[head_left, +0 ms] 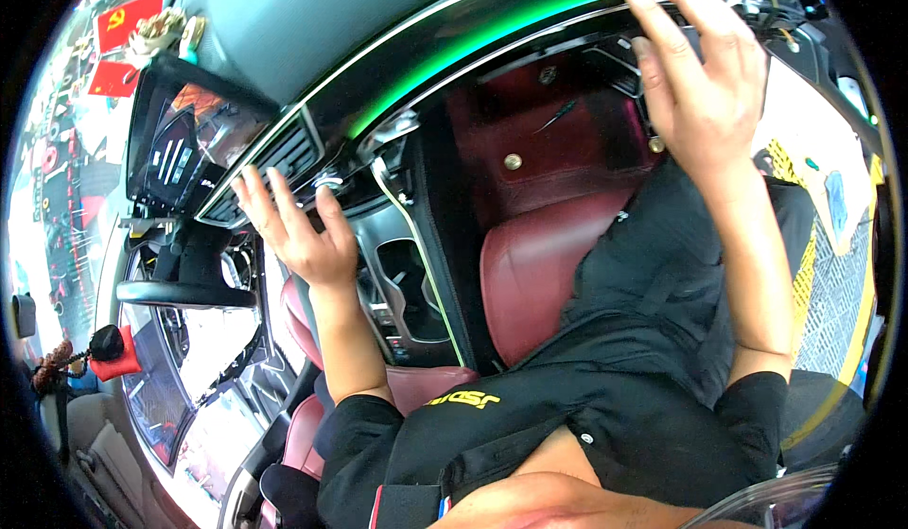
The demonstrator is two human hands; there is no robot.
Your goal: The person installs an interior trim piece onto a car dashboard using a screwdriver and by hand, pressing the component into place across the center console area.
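My left hand is open, its fingers spread against or just in front of the dashboard trim by the air vent. I cannot tell whether the fingertips press on it. My right hand reaches to the far right end of the dashboard. Its fingers are stretched out over the dark trim panel, and nothing shows in its grasp. Between the hands runs a long dashboard strip glowing green, edged by thin bright lines. Whether the right fingertips touch this strip is unclear.
A display screen and a steering wheel stand at left. Below my left hand is the centre console. A thin dark tool lies in the red footwell, near a round brass-coloured piece. The red seat is nearer.
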